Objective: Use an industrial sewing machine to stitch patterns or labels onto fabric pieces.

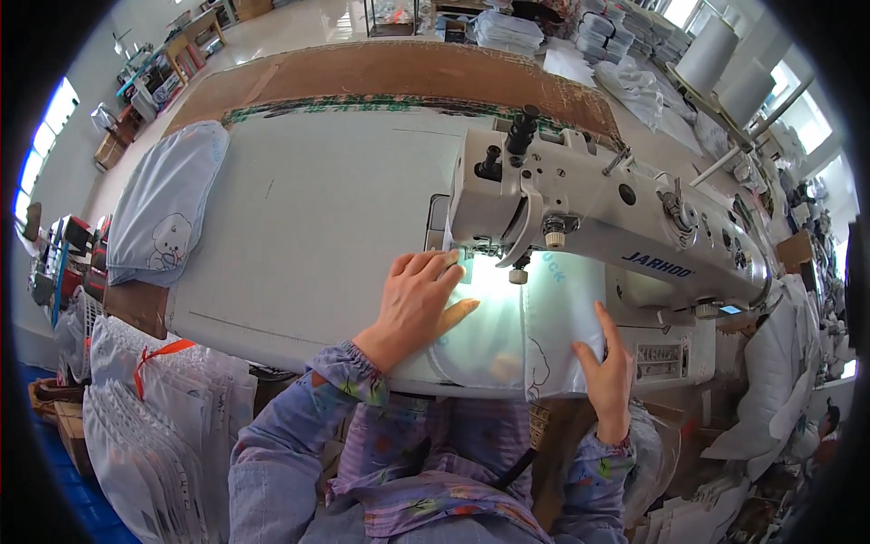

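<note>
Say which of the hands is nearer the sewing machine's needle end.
Left. The left hand lies on the cloth, its fingertips beside the needle end. The right hand is farther off, to the right and closer to the person, at the cloth's right edge.

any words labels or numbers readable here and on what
Sewing machine: dark blue lettering along its arm, readable, not copied here
Cloth at the machine: blue letters, not copied either
Cloth stack at left: faint print, too small to read
Lit screen: too small to read
</note>
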Available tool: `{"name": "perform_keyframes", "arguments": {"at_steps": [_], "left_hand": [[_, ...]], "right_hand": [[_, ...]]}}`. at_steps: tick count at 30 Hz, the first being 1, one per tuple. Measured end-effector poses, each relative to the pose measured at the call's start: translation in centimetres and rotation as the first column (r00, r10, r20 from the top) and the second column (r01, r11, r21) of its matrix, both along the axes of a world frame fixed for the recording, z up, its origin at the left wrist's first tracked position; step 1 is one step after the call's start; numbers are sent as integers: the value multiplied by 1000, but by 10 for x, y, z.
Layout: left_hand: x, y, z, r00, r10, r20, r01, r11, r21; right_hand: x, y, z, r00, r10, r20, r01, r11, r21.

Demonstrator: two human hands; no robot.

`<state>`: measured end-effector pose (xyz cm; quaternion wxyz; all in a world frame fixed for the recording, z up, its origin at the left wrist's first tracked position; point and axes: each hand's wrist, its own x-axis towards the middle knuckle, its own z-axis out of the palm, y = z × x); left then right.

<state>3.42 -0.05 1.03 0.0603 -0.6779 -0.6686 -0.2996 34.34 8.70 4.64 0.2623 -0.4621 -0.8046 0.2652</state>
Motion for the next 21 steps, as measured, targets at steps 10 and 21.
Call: {"name": "perform_keyframes", "arguments": {"at_steps": [10, 21], "left_hand": [[-15, 22, -1, 1000, 13, 5, -13, 997, -70], [-22, 22, -2, 1000, 4, 21, -2, 995, -103]], "right_hand": [[-14, 34, 1, 998, -16, 60, 15, 1000, 22], [17, 3, 12, 997, 71, 42, -54, 944, -326]]}}
